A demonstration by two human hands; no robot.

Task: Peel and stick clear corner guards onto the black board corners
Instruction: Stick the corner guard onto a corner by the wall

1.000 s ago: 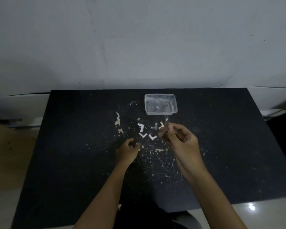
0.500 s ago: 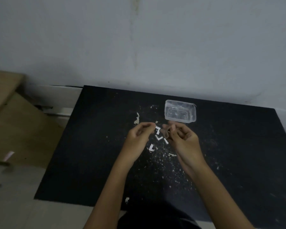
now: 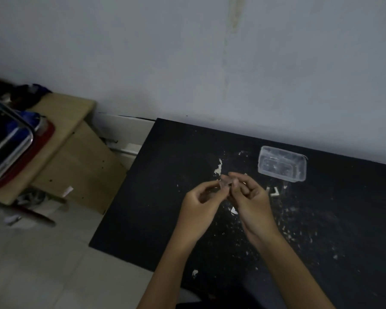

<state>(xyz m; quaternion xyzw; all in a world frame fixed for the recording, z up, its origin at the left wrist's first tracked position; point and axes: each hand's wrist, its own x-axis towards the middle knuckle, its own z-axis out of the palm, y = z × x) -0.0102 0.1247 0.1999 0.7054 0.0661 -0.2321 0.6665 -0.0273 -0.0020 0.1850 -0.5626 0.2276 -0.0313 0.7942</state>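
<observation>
Between the fingertips, just left of the frame's middle, a small clear corner guard (image 3: 225, 183) is pinched from both sides: the left hand (image 3: 202, 201) grips it with thumb and forefinger, and the right hand (image 3: 252, 200) meets it with its own thumb and forefinger, apparently working at the backing. The piece is glossy, see-through and tiny, so it could easily slip and vanish among the litter below, or its sticky face could catch on skin or fold onto itself once bared; dim light makes the peel edge hard to find. Both hands hover over the black board (image 3: 156, 197), whose matte surface is speckled with pale flakes and torn paper. Beside the right hand lie white L-shaped backing scraps (image 3: 274, 192), and another white scrap (image 3: 234, 211) lies lower between the wrists. Toward the upper right sits a clear plastic tub (image 3: 282, 164), thin-walled with rounded corners. Dust on the board's corners could weaken the bond.
</observation>
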